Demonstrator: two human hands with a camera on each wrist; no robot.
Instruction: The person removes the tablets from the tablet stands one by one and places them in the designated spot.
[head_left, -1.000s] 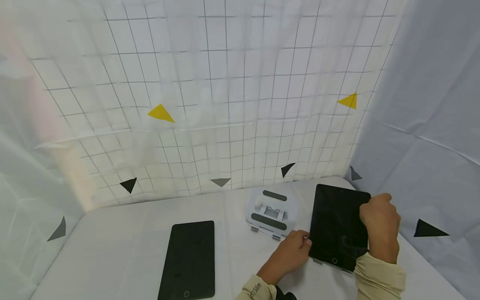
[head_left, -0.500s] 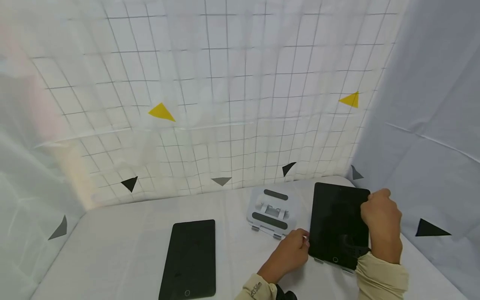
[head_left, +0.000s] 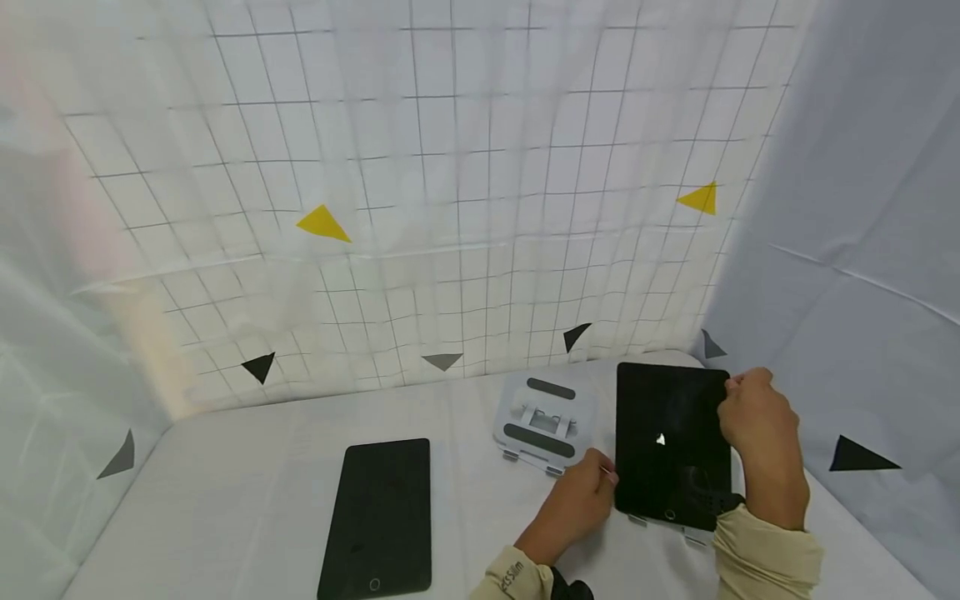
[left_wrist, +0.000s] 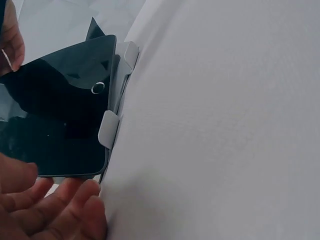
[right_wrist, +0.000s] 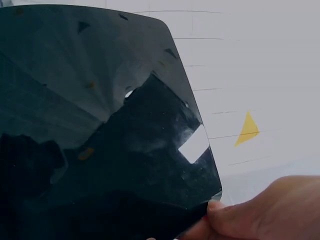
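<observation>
A black tablet point(head_left: 671, 442) with a round home button leans on a light grey stand at the right of the table. My left hand point(head_left: 576, 502) holds its left edge near the bottom, thumb over the front and fingers below the rim. By the tablet's upper right edge, my right hand point(head_left: 761, 429) pinches the rim between thumb and fingers. Two stand lips point(left_wrist: 108, 130) show at the lower edge; the near one overlaps the tablet's front. Most of this stand is hidden behind the tablet.
Another folding stand point(head_left: 546, 425), pale with dark grey pads, stands just left of the held tablet. Farther left, a second black tablet point(head_left: 381, 517) lies flat on the white-covered table point(head_left: 225, 500). White sheets with grid lines hang behind.
The held tablet has shifted slightly left and turned a little straighter over its stand. My right hand has moved up with it; my left hand has risen slightly.
</observation>
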